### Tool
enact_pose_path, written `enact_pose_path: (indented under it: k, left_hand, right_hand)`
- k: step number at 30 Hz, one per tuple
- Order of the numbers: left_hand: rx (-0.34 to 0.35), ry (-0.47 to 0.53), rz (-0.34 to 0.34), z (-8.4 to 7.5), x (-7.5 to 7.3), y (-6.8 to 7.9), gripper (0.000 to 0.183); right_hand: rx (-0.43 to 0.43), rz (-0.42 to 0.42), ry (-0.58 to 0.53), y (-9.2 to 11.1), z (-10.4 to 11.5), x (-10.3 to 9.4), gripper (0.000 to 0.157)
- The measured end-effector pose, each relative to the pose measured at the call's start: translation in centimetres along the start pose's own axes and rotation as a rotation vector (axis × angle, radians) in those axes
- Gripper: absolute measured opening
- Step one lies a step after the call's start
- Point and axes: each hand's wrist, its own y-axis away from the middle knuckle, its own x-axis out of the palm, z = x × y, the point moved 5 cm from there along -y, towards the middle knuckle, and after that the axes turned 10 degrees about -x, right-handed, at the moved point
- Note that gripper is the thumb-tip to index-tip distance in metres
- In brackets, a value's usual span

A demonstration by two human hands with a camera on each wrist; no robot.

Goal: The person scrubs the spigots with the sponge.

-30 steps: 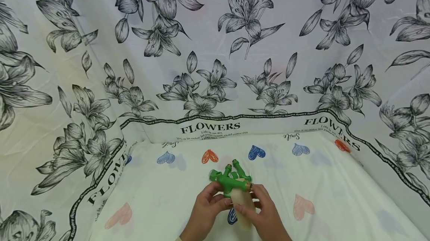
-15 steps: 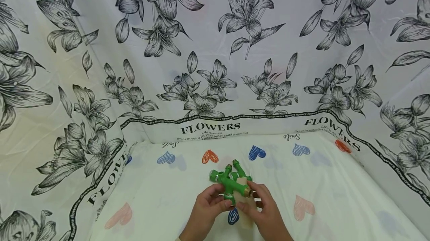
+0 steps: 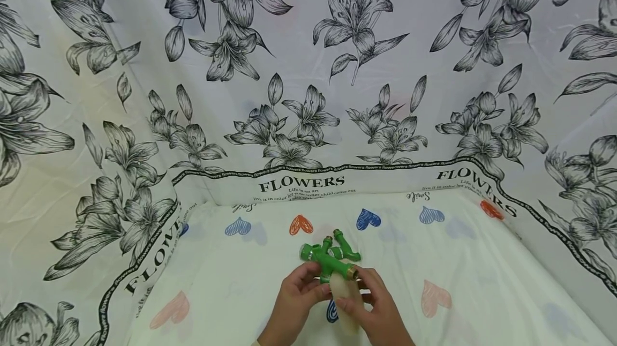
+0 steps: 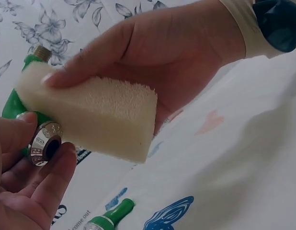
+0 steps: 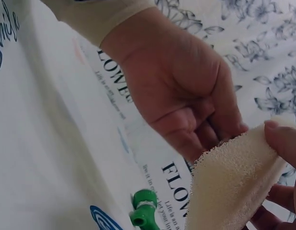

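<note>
My left hand (image 3: 300,299) holds a green tap-like pipe fitting (image 3: 332,264) with a brass threaded end facing right. In the left wrist view, left fingers pinch around its silver collar (image 4: 42,143). My right hand (image 3: 383,303) grips a cream sponge block (image 3: 348,291), thumb on the near face, and its upper end lies against the fitting. The right wrist view has the sponge (image 5: 234,177) in front, hiding the fitting in the left hand. A second green fitting (image 3: 348,247) lies on the cloth just beyond the hands.
A white cloth (image 3: 231,281) printed with hearts covers the surface under the hands. White curtains (image 3: 299,67) with black flower drawings and lettering stand behind it and along both sides.
The sponge shifts up along the fitting, its top coming beside the brass end, then drops back below it. The brass end tilts slightly downward. The second fitting stays where it lies.
</note>
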Motion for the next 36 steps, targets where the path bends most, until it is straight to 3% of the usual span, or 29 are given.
enact_pose_path:
  k: [6, 18, 26, 31, 36]
  left_hand:
    - [0.018, 0.026, -0.031, 0.2, -0.3, -0.1, 0.046]
    - [0.016, 0.044, -0.041, 0.0, -0.1, -0.2, 0.045]
    - [0.005, 0.029, 0.012, 0.0, 0.2, 0.0, 0.043]
    - [0.017, 0.045, 0.072, -0.2, 0.7, 0.2, 0.042]
    - [0.013, 0.043, 0.087, -0.5, 1.0, 0.3, 0.042]
  right_hand:
    - [-0.131, -0.002, 0.003, 0.4, 1.1, 0.1, 0.052]
    - [-0.097, -0.016, -0.001, 0.5, 1.5, 0.3, 0.058]
    - [-0.040, -0.042, 0.030, -0.2, 0.9, -0.4, 0.062]
    - [0.011, -0.071, 0.007, -0.6, 0.3, -1.0, 0.058]
    - [0.012, -0.072, -0.033, -0.5, 0.0, -1.4, 0.057]
